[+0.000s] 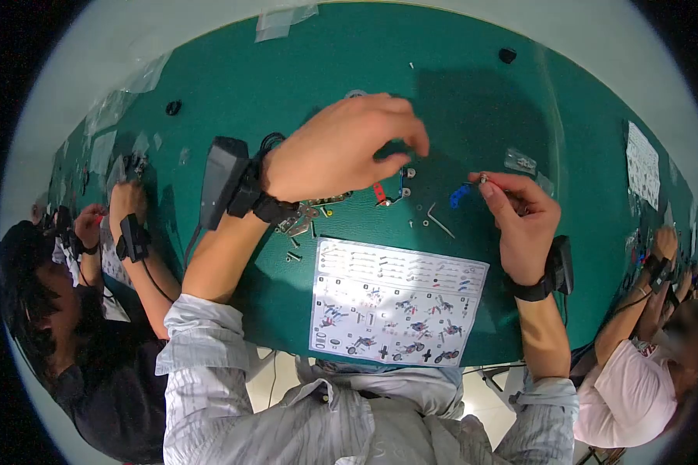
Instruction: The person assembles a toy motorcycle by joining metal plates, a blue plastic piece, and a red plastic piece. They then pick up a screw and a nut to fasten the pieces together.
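Observation:
My left hand (347, 147) hovers over the middle of the green table with its thumb and index finger curved apart, holding nothing that shows. Under and beside it lie a red perforated strip (378, 191), a blue bracket piece with silver ends (404, 186) and a pile of metal strips (298, 222). Farther right, my right hand (526, 221) is closed, its thumb and index finger pinching a small part with a silver end (485, 179). A blue perforated piece (459, 195) sits right at those fingertips. An L-shaped hex key (441, 222) lies between the hands.
A printed instruction sheet (399, 302) lies at the front edge. Loose screws (293, 256) are left of it. A small plastic bag of parts (520, 161) lies behind my right hand. Black caps (507, 55) lie farther back. People work at both sides, one hand (126, 203) at left.

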A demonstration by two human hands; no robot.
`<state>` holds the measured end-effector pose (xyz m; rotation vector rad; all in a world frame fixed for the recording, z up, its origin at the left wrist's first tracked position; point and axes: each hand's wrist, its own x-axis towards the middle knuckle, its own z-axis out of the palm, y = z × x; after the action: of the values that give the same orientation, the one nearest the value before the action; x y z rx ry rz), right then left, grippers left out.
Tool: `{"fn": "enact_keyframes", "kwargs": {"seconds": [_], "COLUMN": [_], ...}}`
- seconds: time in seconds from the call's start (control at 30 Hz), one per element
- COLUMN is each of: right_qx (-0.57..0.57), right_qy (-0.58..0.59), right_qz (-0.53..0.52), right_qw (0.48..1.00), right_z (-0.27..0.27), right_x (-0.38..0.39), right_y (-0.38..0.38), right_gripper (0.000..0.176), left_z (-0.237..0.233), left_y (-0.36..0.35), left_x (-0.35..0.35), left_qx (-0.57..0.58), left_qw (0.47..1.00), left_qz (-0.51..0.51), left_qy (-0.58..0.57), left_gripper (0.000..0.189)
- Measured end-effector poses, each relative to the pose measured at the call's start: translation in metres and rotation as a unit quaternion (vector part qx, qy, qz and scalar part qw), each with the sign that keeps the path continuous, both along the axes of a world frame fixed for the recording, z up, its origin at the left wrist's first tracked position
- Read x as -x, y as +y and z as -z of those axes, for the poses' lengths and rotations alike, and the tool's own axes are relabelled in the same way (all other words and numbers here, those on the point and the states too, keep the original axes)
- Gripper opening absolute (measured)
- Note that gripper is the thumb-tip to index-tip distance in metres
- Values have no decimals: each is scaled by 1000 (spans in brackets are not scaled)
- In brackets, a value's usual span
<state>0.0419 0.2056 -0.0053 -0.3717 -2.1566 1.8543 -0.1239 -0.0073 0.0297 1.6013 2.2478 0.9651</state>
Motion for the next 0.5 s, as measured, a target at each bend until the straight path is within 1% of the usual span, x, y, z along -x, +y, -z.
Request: {"fn": "enact_keyframes", "kwargs": {"seconds": [0.07,0.1,0.2,0.33,0.4,0.5], "right_qx": [0,0,7,-18,-23,-14], "right_qy": [5,7,13,30,21,21], "right_qz": [-1,-2,9,11,15,18], "right_qw": [1000,1000,1000,999,999,1000], "right_z": [2,3,5,9,9,9], "right_x": [2,2,4,5,5,5], "right_y": [2,4,2,3,3,0], "right_gripper": [11,11,11,12,12,11], "left_z": [5,8,15,15,17,22], "left_y": [-6,-5,-3,1,3,8], "left_x": [4,5,1,-5,-5,-5], "left_qx": [35,68,32,66,78,42], "left_qw": [991,987,982,976,972,981], "left_qz": [50,81,107,110,122,107], "left_qy": [122,119,154,173,184,154], "left_gripper": [21,25,24,19,16,13]}}
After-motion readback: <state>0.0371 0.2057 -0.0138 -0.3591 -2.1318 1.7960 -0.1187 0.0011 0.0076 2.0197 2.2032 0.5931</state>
